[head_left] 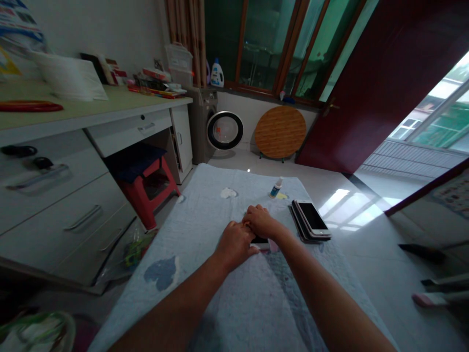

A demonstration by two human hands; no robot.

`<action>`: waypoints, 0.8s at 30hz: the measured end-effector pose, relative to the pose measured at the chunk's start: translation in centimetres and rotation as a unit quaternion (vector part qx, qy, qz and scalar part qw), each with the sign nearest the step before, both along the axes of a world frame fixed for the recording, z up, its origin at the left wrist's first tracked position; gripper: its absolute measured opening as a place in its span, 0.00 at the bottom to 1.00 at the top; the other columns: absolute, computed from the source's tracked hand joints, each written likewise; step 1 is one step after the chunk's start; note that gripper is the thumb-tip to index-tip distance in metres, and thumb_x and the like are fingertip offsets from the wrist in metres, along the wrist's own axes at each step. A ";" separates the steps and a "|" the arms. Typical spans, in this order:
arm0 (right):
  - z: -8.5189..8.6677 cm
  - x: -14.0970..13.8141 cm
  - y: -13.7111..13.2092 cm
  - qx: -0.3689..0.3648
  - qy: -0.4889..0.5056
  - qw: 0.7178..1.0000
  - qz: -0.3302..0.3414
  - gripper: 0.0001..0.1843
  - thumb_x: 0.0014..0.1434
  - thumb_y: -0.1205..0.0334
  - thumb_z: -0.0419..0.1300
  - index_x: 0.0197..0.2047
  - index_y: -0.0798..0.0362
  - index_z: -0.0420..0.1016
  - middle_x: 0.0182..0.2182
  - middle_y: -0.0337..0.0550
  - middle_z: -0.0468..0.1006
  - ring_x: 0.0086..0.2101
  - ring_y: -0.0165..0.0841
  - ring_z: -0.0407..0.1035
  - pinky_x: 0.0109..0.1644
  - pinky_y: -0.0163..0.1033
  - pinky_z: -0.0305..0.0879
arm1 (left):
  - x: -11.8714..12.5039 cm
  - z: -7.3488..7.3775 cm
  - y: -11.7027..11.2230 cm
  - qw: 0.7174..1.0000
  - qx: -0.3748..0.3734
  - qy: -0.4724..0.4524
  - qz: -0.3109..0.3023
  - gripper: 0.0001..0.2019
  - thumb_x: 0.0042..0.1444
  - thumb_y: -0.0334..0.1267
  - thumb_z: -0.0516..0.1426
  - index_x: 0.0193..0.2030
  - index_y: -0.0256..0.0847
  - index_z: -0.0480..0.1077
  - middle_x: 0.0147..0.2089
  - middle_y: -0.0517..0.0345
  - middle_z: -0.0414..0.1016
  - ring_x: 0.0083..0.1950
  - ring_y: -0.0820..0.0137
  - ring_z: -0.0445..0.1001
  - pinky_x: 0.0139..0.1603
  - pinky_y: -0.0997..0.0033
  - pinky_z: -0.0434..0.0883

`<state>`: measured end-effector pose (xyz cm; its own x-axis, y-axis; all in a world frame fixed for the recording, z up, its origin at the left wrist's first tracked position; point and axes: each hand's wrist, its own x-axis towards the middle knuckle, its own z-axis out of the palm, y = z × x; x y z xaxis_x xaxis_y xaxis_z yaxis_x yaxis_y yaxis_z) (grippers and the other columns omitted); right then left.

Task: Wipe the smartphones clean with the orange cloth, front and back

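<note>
A phone (260,241) with a dark screen and white lower border lies on the cloth-covered table (238,303), largely covered by my hands. My left hand (235,244) grips it from the left, thumb by its lower edge. Over its far end, my right hand (261,221) is closed with fingers curled down, touching the left fingers; what they pinch is hidden. A pinkish bit (273,246) shows beside the phone's lower right corner. To the right lies a stack of devices, a white-framed one (312,218) on top. A small spray bottle (276,187) stands beyond my hands.
At left is a white desk (124,115) with drawers, with a red stool (156,188) under it. A washing machine (202,117) has its round door open. A round wooden tabletop (280,132) leans on the far wall, near a dark red door (351,88).
</note>
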<state>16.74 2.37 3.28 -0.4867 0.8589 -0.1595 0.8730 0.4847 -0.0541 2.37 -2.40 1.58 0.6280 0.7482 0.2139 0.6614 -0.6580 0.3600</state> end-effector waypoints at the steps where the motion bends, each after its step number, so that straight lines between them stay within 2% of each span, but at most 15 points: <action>1: 0.1 0.1 0.0 -0.011 -0.003 1.000 0.008 0.15 0.64 0.62 0.51 0.45 0.43 0.79 0.45 0.48 0.70 0.44 0.40 0.61 0.44 0.41 0.56 | 0.1 0.0 0.0 1.000 0.000 0.007 0.003 0.12 0.50 0.43 0.65 0.41 0.44 0.75 0.44 0.52 0.79 0.47 0.58 0.74 0.48 0.58 0.66; 4: 0.4 0.1 0.1 -0.016 -0.007 1.000 0.014 0.14 0.63 0.62 0.52 0.43 0.42 0.79 0.44 0.48 0.70 0.44 0.41 0.61 0.44 0.41 0.56 | 0.2 -0.2 -0.1 1.000 0.004 0.022 0.004 0.12 0.51 0.43 0.64 0.41 0.42 0.75 0.43 0.51 0.79 0.45 0.58 0.75 0.45 0.59 0.67; 8: 0.4 -0.2 1.0 0.019 -0.013 1.000 -0.020 0.14 0.63 0.61 0.52 0.45 0.42 0.79 0.45 0.48 0.70 0.45 0.42 0.61 0.45 0.42 0.56 | 0.2 -0.6 0.0 1.000 0.013 0.027 -0.001 0.12 0.51 0.45 0.64 0.39 0.41 0.75 0.40 0.51 0.79 0.43 0.58 0.75 0.45 0.58 0.66; 13: -0.3 -0.5 3.1 0.048 -0.011 0.996 -0.069 0.15 0.65 0.59 0.50 0.47 0.43 0.78 0.47 0.50 0.70 0.47 0.41 0.61 0.49 0.43 0.57 | 0.0 -0.6 0.2 0.999 0.031 0.007 -0.012 0.13 0.49 0.47 0.65 0.38 0.42 0.76 0.39 0.52 0.79 0.46 0.58 0.73 0.52 0.55 0.63; 18: -1.3 0.3 4.9 0.032 -0.002 0.992 -0.120 0.17 0.66 0.59 0.48 0.50 0.46 0.77 0.47 0.52 0.72 0.47 0.40 0.64 0.49 0.41 0.57 | -0.1 -0.7 0.4 0.999 0.025 -0.020 -0.021 0.14 0.50 0.49 0.64 0.38 0.42 0.76 0.41 0.54 0.79 0.51 0.58 0.71 0.64 0.51 0.54; 24: -1.6 3.2 4.5 0.017 0.020 0.989 -0.145 0.18 0.65 0.62 0.49 0.49 0.51 0.78 0.44 0.51 0.76 0.45 0.36 0.68 0.48 0.37 0.57 | -0.1 -1.1 0.4 0.999 0.019 -0.017 -0.019 0.14 0.50 0.48 0.64 0.37 0.41 0.75 0.39 0.54 0.79 0.47 0.61 0.74 0.66 0.51 0.53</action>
<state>19.97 6.90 1.67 -0.2240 0.9680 -0.1134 0.9732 0.2161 -0.0782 2.25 -1.97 0.49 0.6481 0.7146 0.2632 0.6233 -0.6964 0.3558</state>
